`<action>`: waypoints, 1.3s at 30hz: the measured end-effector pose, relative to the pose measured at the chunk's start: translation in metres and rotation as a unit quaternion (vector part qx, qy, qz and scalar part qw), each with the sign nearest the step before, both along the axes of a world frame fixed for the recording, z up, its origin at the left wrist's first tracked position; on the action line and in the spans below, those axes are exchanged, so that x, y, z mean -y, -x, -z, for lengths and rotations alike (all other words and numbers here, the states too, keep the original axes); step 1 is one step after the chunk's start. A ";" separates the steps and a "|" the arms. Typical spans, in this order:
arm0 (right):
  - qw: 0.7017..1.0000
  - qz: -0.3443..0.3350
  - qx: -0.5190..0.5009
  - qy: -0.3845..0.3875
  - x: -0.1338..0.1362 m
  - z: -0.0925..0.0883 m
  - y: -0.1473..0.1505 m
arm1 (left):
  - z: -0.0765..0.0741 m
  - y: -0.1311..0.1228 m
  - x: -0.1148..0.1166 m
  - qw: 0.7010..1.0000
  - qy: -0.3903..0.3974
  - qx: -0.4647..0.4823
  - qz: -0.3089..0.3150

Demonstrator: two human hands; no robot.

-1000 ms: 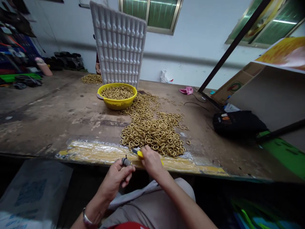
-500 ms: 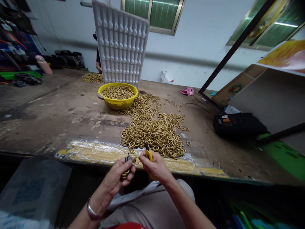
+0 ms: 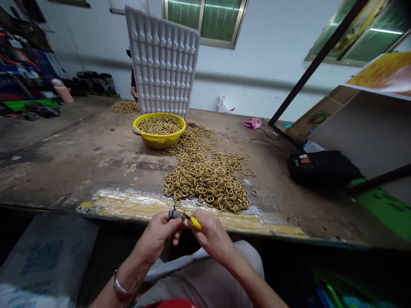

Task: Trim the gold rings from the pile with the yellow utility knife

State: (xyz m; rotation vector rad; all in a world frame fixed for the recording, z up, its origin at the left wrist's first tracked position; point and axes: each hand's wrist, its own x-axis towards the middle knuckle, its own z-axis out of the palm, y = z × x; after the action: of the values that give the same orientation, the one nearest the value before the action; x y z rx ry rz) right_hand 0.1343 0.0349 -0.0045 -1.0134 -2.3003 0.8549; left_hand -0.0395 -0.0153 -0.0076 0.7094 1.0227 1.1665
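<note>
My left hand (image 3: 162,235) is closed, thumb against the index finger, which wears a grey wrap (image 3: 176,214) with dark bands. The brass rings held in its curled fingers a moment ago are now mostly hidden. My right hand (image 3: 210,235) grips a small yellow-handled tool (image 3: 195,223) with a dark, narrow tip; its exact kind is unclear. That tip meets the left fingertips, just off the table's front edge. Beyond both hands lies a large heap of brass rings (image 3: 205,179) on the worn table (image 3: 128,158).
A yellow basin (image 3: 160,140) full of rings stands behind the heap, before an upright grey moulded tray (image 3: 163,64). Partly behind it is another person (image 3: 133,90), beside a smaller ring pile (image 3: 125,107). A black bag (image 3: 323,167) and slanting dark post (image 3: 317,64) are right.
My right hand has turned the tool from pointing up to pointing left, its tip now at the left fingertips. The ring seen between the hands is no longer distinct.
</note>
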 end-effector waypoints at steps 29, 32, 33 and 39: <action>0.946 0.144 0.279 -0.085 -0.042 0.038 0.006 | 0.015 0.005 0.012 1.000 0.004 0.027 -0.009; 0.986 0.134 0.067 0.078 -0.037 0.025 0.007 | 0.016 0.009 0.011 0.998 0.016 0.064 -0.011; 0.978 0.121 -0.020 0.168 -0.033 0.019 0.008 | 0.016 0.008 0.010 0.997 0.015 0.069 -0.015; 0.818 0.070 -0.287 0.493 -0.011 -0.007 0.019 | 0.019 -0.011 0.000 0.995 -0.029 -0.075 -0.058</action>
State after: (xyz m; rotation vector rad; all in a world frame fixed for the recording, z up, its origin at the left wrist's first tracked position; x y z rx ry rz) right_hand 0.1149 0.0459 0.0020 -1.0513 -1.1778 2.0400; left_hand -0.0290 -0.0155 -0.0270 0.8023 1.1716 1.2622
